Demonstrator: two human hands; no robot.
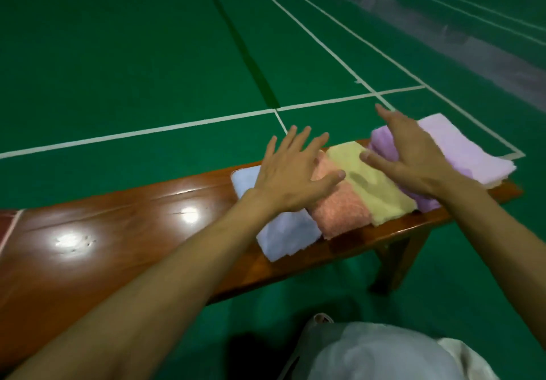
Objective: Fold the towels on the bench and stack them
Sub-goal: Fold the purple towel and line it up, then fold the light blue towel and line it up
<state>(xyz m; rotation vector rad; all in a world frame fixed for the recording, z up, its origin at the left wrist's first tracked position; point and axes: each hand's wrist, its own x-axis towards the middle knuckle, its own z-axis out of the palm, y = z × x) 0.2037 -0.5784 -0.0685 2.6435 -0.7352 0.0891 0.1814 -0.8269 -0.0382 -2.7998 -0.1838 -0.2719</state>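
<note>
Several small towels lie side by side on the right end of a glossy wooden bench (124, 232): a pale blue towel (288, 236), a pink towel (339, 211), a yellow towel (375, 184) and a lilac towel (461, 149). My left hand (291, 173) is spread flat with straight fingers over the blue and pink towels. Over the seam between the yellow and lilac towels is my right hand (413, 155), fingers straight and thumb out. I cannot tell whether either palm touches the cloth. Neither hand grips anything.
The bench stands on a green sports court floor (147, 54) with white lines. Its left half shows bare wood with light glare. A bench leg (399, 264) sits under the right end. White clothing (384, 353) fills the bottom edge.
</note>
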